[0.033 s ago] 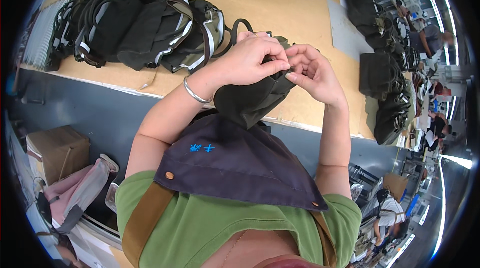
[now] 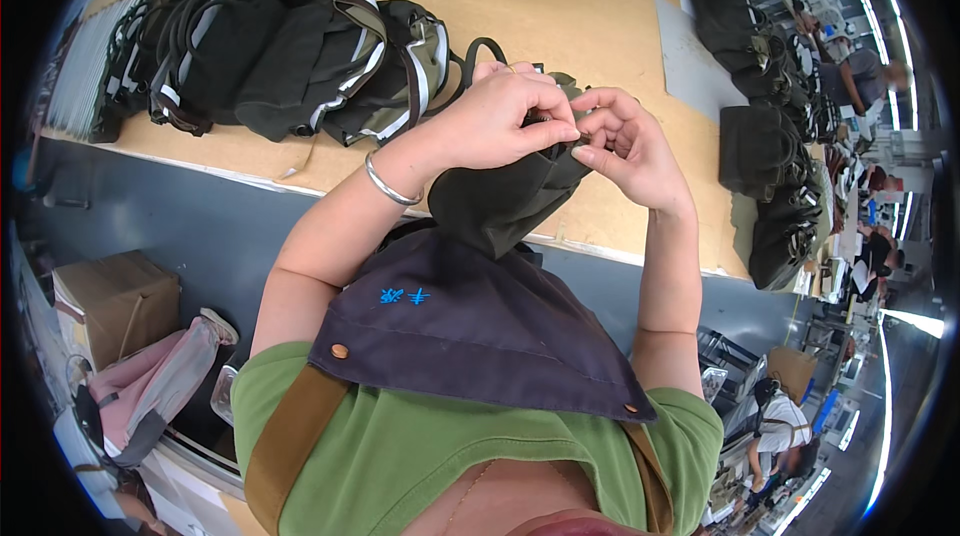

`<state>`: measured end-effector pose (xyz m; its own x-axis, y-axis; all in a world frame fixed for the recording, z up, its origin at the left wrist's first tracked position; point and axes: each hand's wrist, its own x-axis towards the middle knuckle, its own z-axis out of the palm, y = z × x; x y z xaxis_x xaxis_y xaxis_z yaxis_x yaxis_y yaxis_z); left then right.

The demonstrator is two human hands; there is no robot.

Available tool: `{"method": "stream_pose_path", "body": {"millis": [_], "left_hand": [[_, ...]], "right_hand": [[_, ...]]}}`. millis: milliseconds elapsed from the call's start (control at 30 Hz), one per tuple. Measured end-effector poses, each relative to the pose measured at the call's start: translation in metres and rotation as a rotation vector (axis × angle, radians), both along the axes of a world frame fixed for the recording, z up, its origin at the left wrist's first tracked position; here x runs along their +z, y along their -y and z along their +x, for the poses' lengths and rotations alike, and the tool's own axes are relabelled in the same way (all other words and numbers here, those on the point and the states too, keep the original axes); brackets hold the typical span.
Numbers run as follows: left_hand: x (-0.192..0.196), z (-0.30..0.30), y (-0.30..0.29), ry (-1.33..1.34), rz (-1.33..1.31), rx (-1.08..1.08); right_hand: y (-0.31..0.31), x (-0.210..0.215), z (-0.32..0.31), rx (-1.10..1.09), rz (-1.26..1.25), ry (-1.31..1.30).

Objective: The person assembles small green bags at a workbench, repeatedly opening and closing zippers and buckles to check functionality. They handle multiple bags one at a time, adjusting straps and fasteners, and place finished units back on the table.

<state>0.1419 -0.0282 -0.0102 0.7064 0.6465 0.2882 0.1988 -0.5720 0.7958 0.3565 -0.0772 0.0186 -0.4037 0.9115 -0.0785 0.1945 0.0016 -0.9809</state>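
A black fabric bag (image 2: 500, 198) hangs at the table's near edge, its lower end against my dark apron (image 2: 480, 316). My left hand (image 2: 508, 121), with a silver bangle (image 2: 390, 183) on the wrist, is closed in a pinch on the bag's upper edge. Close beside it, my right hand (image 2: 627, 146) pinches the same edge between thumb and fingertips, its other fingers curled. What lies exactly between the fingertips is too small to make out. A black looped handle (image 2: 484, 44) rises behind my left hand.
Black bags with olive and white trim (image 2: 350, 66) lie heaped on the table (image 2: 560, 21) at the left. More dark bags (image 2: 755, 148) line its right side, by a grey sheet (image 2: 695, 56). A cardboard box (image 2: 115, 301) and a pink bag (image 2: 165, 376) stand lower left. People work far right.
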Motion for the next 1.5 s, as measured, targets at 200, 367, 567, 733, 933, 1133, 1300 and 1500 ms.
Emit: {"method": "stream_pose_path", "body": {"millis": [200,367,567,733,933,1133,1300,1500], "left_hand": [[-0.019,-0.029,-0.038,-0.194,-0.110,-0.054],[-0.032,-0.037,-0.034,-0.353,0.030,-0.059],[0.004,-0.031,-0.001,-0.086,0.425,0.081],[-0.031,0.014,0.004,-0.190,0.393,-0.136],[-0.049,0.038,-0.014,-0.312,-0.072,-0.339],[-0.054,0.087,0.003,-0.415,0.113,-0.191],[-0.065,0.118,-0.005,-0.520,0.057,-0.166],[-0.063,0.109,-0.006,-0.435,0.128,-0.248]], "right_hand": [[0.011,-0.002,0.002,-0.030,-0.011,0.001],[0.020,0.000,0.001,0.049,0.091,0.146],[0.042,0.052,0.021,0.042,0.716,0.566],[0.029,-0.015,0.076,-0.125,0.560,0.804],[0.040,-0.068,0.087,-0.316,0.449,0.830],[0.051,-0.094,0.067,-0.462,0.373,0.602],[0.062,-0.104,0.051,-0.607,0.198,0.497],[0.058,-0.106,0.048,-0.564,0.184,0.642]]}}
